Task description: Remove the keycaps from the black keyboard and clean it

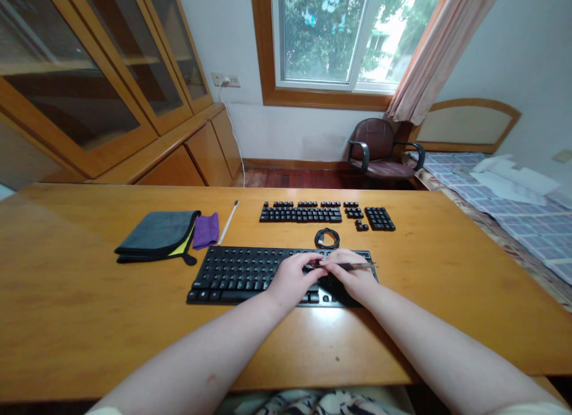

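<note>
A black keyboard lies in front of me, with keycaps on its lower rows and bare switch stems along the upper rows. Over its right half, my right hand is closed around a thin dark stick-like tool, whose kind I cannot make out. The tool lies nearly level and points left. My left hand meets it there, thumb and fingers pinched together by the tool's left end. Whatever sits between those fingertips is too small and hidden to name.
Loose black keycaps stand in rows behind the keyboard. A coiled USB cable lies between them. To the left are a folded grey cloth, a purple cloth and a white-handled small brush. Beyond the wooden table stands a chair.
</note>
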Motion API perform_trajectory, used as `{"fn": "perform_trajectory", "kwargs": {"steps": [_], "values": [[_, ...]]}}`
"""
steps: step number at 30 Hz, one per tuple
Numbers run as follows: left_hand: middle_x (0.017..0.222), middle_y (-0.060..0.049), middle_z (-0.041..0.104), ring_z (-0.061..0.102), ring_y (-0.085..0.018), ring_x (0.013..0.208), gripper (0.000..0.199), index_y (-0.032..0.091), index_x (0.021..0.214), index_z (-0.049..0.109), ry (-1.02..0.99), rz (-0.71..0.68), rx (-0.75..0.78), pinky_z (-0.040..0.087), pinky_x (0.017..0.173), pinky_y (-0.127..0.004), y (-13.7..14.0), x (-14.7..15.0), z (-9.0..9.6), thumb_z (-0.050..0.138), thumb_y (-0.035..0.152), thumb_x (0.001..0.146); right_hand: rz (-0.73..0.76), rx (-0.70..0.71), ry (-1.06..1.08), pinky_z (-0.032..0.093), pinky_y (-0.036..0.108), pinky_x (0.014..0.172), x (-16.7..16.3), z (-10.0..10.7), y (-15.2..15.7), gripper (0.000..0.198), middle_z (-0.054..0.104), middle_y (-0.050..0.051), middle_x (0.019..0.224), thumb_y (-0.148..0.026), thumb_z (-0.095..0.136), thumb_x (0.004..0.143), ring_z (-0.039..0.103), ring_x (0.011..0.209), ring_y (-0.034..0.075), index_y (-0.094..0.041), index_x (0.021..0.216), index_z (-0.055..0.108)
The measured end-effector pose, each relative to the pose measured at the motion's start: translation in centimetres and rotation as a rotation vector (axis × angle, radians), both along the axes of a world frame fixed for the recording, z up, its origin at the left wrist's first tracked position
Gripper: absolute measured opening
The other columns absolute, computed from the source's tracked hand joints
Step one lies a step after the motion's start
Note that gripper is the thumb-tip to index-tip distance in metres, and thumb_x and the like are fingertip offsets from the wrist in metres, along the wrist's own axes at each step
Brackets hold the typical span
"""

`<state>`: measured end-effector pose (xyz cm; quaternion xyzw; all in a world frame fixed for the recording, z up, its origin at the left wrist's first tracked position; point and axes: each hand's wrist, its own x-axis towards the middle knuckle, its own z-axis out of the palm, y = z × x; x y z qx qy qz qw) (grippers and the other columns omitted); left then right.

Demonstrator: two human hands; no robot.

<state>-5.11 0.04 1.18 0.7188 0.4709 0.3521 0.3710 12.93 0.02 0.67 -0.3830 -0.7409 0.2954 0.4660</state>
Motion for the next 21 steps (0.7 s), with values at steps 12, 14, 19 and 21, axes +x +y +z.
{"fn": "perform_trajectory", "kwargs": {"steps": [12, 14, 19, 21], "values": [[0.095, -0.006, 0.069, 0.064, -0.017, 0.089, 0.017, 0.017, 0.094, 0.064, -0.33, 0.009, -0.167, 0.051, 0.084, -0.032, 0.5, 0.3, -0.9, 0.057, 0.02, 0.079, -0.106, 0.123, -0.023, 0.049, 0.035, 0.08, 1.3, 0.0, 0.6, 0.024, 0.065, 0.006, 0.086, -0.024, 0.043, 0.092, 0.061, 0.087, 0.017, -0.022, 0.092, 0.067], [0.095, -0.007, 0.068, 0.065, -0.017, 0.088, 0.021, 0.016, 0.1, 0.061, -0.421, -0.008, -0.243, 0.052, 0.082, -0.032, 0.6, 0.4, -0.9, 0.056, 0.019, 0.08, -0.129, 0.13, -0.1, 0.049, 0.033, 0.077, 1.6, 0.4, 0.7, 0.021, 0.062, 0.005, 0.083, -0.025, 0.045, 0.091, 0.06, 0.083, 0.017, -0.023, 0.097, 0.066], [0.091, -0.006, 0.068, 0.065, -0.016, 0.087, 0.026, 0.015, 0.105, 0.057, -0.46, -0.034, -0.291, 0.052, 0.083, -0.031, 0.6, 0.4, -0.9, 0.057, 0.02, 0.08, -0.023, 0.144, -0.307, 0.05, 0.029, 0.069, 1.4, 0.7, 0.4, 0.026, 0.059, 0.005, 0.087, -0.035, 0.066, 0.078, 0.059, 0.078, 0.016, -0.024, 0.103, 0.065], [0.091, -0.006, 0.069, 0.065, -0.016, 0.087, 0.027, 0.015, 0.106, 0.057, -0.443, -0.059, -0.284, 0.052, 0.083, -0.032, 0.5, 0.4, -1.1, 0.058, 0.021, 0.08, -0.011, 0.163, -0.338, 0.05, 0.028, 0.069, 1.1, 0.5, 0.3, 0.022, 0.06, 0.005, 0.087, -0.034, 0.065, 0.079, 0.06, 0.077, 0.015, -0.024, 0.099, 0.066]]}}
